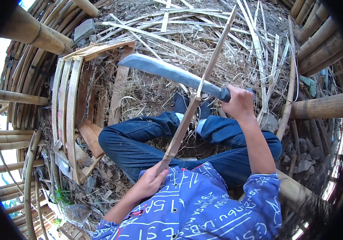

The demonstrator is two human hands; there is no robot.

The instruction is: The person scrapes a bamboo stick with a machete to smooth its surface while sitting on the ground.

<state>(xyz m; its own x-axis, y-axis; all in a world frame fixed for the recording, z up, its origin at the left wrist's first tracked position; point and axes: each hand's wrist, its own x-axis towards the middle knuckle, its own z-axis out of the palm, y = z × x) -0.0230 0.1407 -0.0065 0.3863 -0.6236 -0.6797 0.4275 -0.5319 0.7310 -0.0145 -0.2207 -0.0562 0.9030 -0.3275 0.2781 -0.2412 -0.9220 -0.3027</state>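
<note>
My right hand [237, 105] is closed round the dark handle of a machete [167, 72]. Its long grey blade points to the left and widens toward a curved tip. My left hand [150, 181] grips the near end of a long bamboo strip [184, 127] close to my belly. From there the strip slants up and away to the right, between my crossed legs. Where blade and strip cross, the blade lies against the strip near its middle, and pale frayed fibres stick out there.
Loose split strips [203, 24] and curly shavings [151, 92] cover the ground ahead. At the left stands a slatted wooden crate [70, 116]. Thick bamboo poles [319, 106] enter from both sides. Broken stones [305, 160] lie at the right, and a grey block [84, 30] sits far left.
</note>
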